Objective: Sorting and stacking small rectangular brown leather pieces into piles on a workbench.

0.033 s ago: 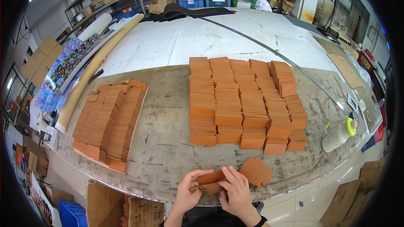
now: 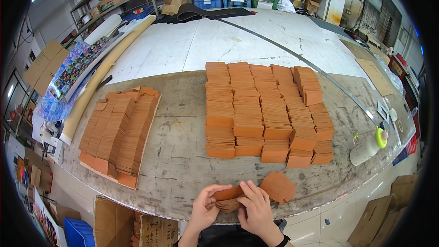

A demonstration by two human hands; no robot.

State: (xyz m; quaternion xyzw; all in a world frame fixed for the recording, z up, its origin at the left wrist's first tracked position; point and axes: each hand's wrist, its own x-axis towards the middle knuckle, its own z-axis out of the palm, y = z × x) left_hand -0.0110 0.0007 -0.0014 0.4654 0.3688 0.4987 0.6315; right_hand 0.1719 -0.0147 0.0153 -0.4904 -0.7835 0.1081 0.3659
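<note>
Near the table's front edge, my left hand (image 2: pixel 204 208) and my right hand (image 2: pixel 257 209) both grip a small stack of orange-brown leather-like pieces (image 2: pixel 229 195). The stack is bowed, with its thin edges facing me. My left fingers are closed on its left end, and my right fingers lie over its right end. Just right of my right hand lies a loose pile of similar flat pieces (image 2: pixel 278 186). Beyond my hands, several tight rows of upright orange-brown pieces (image 2: pixel 249 110) stand on the table. More rows of pieces (image 2: pixel 107 135) lie on a board at the left.
The worn grey table (image 2: pixel 178 123) has a white sheet (image 2: pixel 169 45) across its far part. A long metal strip (image 2: pixel 297 55) crosses the right side. A white bottle (image 2: pixel 366 152) with a green lid stands at the right edge. An open cardboard box (image 2: pixel 114 222) sits below the front edge.
</note>
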